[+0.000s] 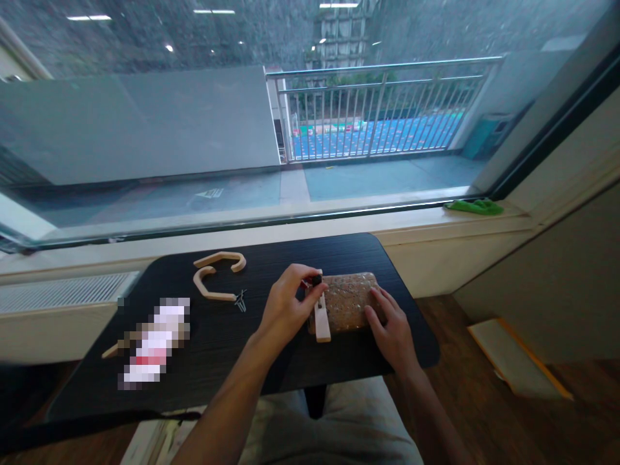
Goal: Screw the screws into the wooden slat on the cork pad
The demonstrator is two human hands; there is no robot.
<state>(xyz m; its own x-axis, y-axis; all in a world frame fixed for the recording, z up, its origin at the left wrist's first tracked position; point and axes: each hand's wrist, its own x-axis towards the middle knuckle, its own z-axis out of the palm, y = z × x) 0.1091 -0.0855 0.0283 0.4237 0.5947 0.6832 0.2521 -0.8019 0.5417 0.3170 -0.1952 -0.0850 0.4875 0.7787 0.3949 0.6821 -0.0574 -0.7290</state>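
Note:
A brown block in clear plastic wrap point(349, 298) lies near the right side of the black table. Across its left end rests a pale wooden bar point(322, 326) with a dark spot along its middle. My left hand point(289, 294) is closed, thumb and fingers pinching a small black-and-red tool point(316, 280) over the bar's upper part. Most of that tool is hidden by the fingers, so its kind is unclear. My right hand point(391, 323) lies on the block's right end, fingers stretched out and thumb apart, touching the wrap.
Two curved wooden hooks point(220, 296) lie on the black table point(261, 361) to the left, several screws point(241, 301) beside them. A blurred-out packet point(157, 342) is at far left. Beyond the table are the window sill point(416, 223) and a green cloth point(477, 206).

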